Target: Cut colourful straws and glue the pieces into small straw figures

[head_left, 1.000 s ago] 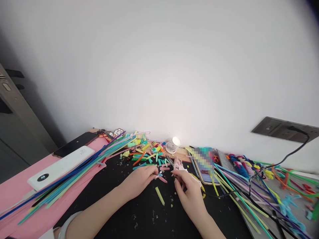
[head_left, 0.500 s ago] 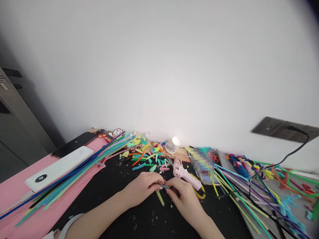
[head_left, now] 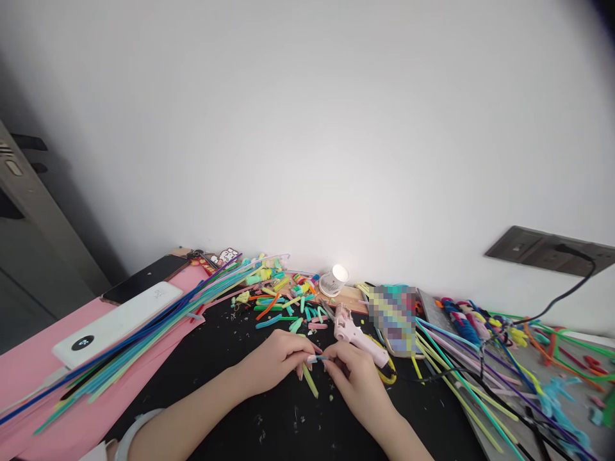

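Note:
Between my two hands runs a short blue piece of pipe cleaner (head_left: 319,358). My left hand (head_left: 281,358) pinches one end of it, and my right hand (head_left: 356,374) pinches the other. The fingertips hide most of the piece. A yellow-green pipe cleaner piece (head_left: 310,381) lies on the black mat (head_left: 230,416) just below my left fingertips. Beyond my right hand a pink glue gun (head_left: 353,333) rests on its side, with a yellow loop and black cord by its handle.
Cut pipe cleaner pieces (head_left: 269,322) are scattered behind my hands near a white paper cup (head_left: 334,280). Long pipe cleaners (head_left: 158,339) cross a white power bank (head_left: 118,323) at left. At right, a black cord (head_left: 552,304) runs from the wall socket (head_left: 542,253) over more pipe cleaners.
My fingertips have drawn slightly apart, so a little more of the blue piece shows between them. The view has shifted slightly; the things on the table stay put.

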Demonstrator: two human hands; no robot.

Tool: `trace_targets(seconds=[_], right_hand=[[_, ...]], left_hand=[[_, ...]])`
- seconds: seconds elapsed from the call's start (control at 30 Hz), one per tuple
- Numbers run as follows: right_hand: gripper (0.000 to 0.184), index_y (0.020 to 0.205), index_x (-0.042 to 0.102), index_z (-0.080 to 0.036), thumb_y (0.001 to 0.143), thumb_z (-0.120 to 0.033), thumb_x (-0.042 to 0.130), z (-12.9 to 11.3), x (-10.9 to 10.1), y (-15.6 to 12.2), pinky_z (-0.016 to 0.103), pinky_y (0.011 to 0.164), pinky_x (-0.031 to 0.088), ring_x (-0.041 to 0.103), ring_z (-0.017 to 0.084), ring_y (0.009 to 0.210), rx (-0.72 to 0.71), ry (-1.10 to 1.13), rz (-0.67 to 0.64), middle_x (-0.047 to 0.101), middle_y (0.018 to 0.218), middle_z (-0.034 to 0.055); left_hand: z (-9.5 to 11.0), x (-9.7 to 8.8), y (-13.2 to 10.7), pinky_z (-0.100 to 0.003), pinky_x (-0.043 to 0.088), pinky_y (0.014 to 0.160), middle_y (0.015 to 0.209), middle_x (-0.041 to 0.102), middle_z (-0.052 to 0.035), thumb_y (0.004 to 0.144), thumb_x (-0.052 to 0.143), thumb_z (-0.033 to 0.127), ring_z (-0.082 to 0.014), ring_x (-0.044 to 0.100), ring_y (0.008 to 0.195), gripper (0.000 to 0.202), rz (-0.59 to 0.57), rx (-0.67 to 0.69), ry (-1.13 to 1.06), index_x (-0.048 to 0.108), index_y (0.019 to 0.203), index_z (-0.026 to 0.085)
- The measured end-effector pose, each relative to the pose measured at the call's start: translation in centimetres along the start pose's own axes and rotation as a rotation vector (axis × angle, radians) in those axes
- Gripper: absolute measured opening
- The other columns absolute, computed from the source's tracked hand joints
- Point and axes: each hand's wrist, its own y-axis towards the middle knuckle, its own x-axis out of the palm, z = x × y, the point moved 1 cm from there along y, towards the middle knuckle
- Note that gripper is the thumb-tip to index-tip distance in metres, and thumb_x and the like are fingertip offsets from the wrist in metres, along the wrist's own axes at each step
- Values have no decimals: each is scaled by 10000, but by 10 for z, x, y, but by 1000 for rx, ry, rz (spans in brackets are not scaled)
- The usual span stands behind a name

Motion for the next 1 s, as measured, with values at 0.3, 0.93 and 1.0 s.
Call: trace_targets(seconds=[0.3,0.93,1.0], right_hand=[[138,738,578,-187,817,-113,492,2,2,-1,224,531,364,497,131,584,29,42,4,576,670,-3],[173,746,585,-184,806,-80,460,-4,-1,0,220,533,363,507,130,588,0,31,-14,569,658,-3],[175,757,590,-183,802,-71,464,-7,-2,-1,218,526,359,504,126,580,-25,26,-14,567,658,-4]], left_hand=[[2,2,-1,-213,452,706,553,539,44,895,416,194,-90,566,531,248,47,-6,14,596,728,153],[3,0,-2,-204,431,590,676,600,9,906,380,257,-93,523,519,248,142,-98,1,581,794,163],[2,0,-1,-201,430,563,669,589,17,907,376,289,-81,504,474,255,135,-128,-76,554,780,159]])
